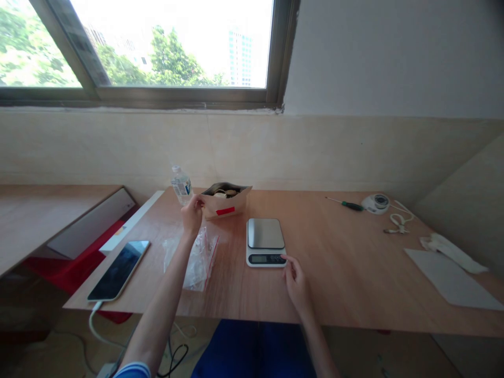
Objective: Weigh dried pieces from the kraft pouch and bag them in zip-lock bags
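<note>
Pinching the bag (226, 203) at 9 o'clock: left hand (192, 215). Touching the scale (266, 239) at 4 o'clock: right hand (296, 279), index extended, others curled.

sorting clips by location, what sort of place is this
It looks like a workroom or small office, though the view can't settle which: a scale and a screwdriver lie on a plain wooden table.
</note>
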Motion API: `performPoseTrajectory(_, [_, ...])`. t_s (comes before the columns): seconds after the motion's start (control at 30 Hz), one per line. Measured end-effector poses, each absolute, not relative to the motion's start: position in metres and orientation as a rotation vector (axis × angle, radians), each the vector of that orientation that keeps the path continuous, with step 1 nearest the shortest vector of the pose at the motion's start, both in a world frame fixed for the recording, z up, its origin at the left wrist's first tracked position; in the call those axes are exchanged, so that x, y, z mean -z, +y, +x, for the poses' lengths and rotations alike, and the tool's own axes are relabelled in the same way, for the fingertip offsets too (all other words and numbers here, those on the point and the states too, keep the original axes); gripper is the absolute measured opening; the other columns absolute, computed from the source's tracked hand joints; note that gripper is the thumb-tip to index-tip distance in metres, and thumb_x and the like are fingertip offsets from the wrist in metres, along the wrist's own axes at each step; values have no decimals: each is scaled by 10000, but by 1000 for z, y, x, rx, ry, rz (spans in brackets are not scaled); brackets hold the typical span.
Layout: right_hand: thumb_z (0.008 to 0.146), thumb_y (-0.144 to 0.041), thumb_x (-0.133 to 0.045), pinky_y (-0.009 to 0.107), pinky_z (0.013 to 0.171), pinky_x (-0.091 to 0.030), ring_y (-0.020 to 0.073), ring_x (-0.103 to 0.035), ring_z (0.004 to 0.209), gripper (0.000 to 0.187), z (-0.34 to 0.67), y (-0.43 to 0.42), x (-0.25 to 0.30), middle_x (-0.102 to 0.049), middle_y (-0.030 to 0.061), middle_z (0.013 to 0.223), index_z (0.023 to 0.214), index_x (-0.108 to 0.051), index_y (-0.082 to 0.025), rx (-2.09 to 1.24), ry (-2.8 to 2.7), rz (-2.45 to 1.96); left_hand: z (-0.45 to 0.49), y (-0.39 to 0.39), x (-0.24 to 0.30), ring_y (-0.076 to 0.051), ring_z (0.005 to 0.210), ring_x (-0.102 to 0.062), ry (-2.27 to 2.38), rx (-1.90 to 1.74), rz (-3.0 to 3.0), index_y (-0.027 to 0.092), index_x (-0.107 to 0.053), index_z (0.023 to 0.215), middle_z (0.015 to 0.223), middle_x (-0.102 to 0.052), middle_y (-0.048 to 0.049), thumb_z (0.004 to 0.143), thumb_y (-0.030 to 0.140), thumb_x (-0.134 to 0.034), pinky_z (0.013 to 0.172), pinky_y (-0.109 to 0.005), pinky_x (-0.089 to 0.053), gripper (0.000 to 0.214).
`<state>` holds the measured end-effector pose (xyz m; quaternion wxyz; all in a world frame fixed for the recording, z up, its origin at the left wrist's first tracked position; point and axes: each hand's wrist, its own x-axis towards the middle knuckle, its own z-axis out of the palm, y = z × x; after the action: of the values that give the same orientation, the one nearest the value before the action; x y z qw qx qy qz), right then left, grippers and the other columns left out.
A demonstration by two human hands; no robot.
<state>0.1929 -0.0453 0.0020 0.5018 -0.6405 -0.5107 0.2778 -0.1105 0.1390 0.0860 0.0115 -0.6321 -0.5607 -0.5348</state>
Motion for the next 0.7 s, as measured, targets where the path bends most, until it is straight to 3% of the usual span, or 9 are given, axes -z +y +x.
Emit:
performPoseTrajectory(0.17, [905,-405,-368,227,482,-413,126,-484,495,358,187,-52,-14,-517,-11,608,1011,-611,-165,-648,-1298,-1454,-127,129,-83,-137,687,-590,-1745,1684,-1940,158,-588,736,691,-640,-6,767,114,-420,639,-205,-407,177])
performPoseTrajectory(0.27, [913,-326,-386,271,634,-493,160,-583,711,278,163,-54,-37,-600,52,808,986,-612,-183,-590,-1412,-1300,-134,122,-80,-153,770,-630,-1717,1680,-2021,162,-614,767,805,-693,-28,758,127,-428,706,-227,-447,189])
performPoseTrajectory(0.33, [907,-286,-409,336,777,-502,198,-575,927,246,140,-49,-55,-587,94,1003,1039,-596,-197,-516,-1487,-1199,-137,119,-75,-170,856,-647,-1705,1681,-2084,167,-623,793,905,-711,-47,756,140,-439,767,-251,-466,189])
performPoseTrajectory(0.43, [886,-291,-455,390,822,-507,220,-522,1045,366,105,-30,-78,-489,130,1179,1243,-469,-211,-432,-1427,-1191,-140,112,-67,-190,922,-656,-1723,1686,-2150,172,-613,798,983,-714,-71,776,188,-463,792,-275,-490,153])
performPoseTrajectory(0.57, [855,-336,-499,352,728,-548,197,-557,952,529,74,6,-89,-435,148,1215,1342,-346,-197,-523,-1329,-1197,-147,103,-55,-194,923,-670,-1803,1674,-2179,181,-596,783,1012,-713,-86,828,240,-444,752,-280,-516,169])
performPoseTrajectory(0.7, [869,-292,-462,322,712,-546,139,-597,756,298,68,28,-86,-484,124,1135,1117,-571,-169,-576,-1437,-1215,-153,96,-47,-184,917,-676,-1849,1612,-2268,205,-598,772,1018,-715,-50,815,230,-489,759,-277,-525,120])
